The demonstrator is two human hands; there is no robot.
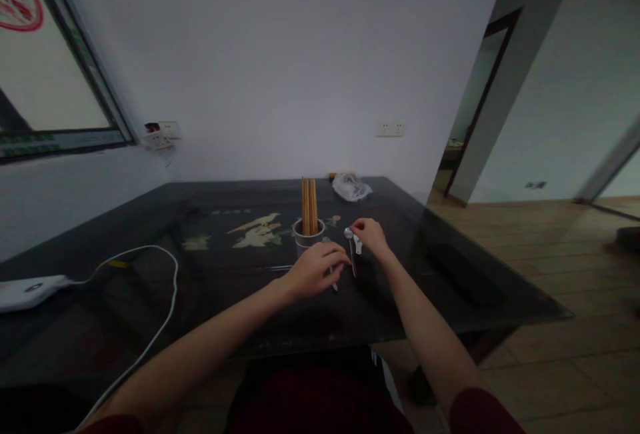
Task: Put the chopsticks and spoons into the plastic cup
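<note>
A metal spoon (351,254) stands out between my hands, its bowl at the far end and its handle toward me. My right hand (369,234) is closed, thumb and fingertips pinched at the bowl end. My left hand (317,269) has its fingers stretched and somewhat apart; the fingertips reach the spoon's handle, though contact is hard to judge. Partly covered by that hand is another piece of cutlery, with a thin handle end (335,287) showing. A small whitish piece (358,245) lies under my right fingers. Just beyond my left hand, a light cup (309,234) holds several wooden chopsticks (309,204) upright.
The dark glossy table (270,327) reaches back to the wall. A crumpled clear plastic bag (351,187) sits at its far edge. On the left, a white device (33,292) trails a white cable (173,287). A dark flat object (465,274) lies at right.
</note>
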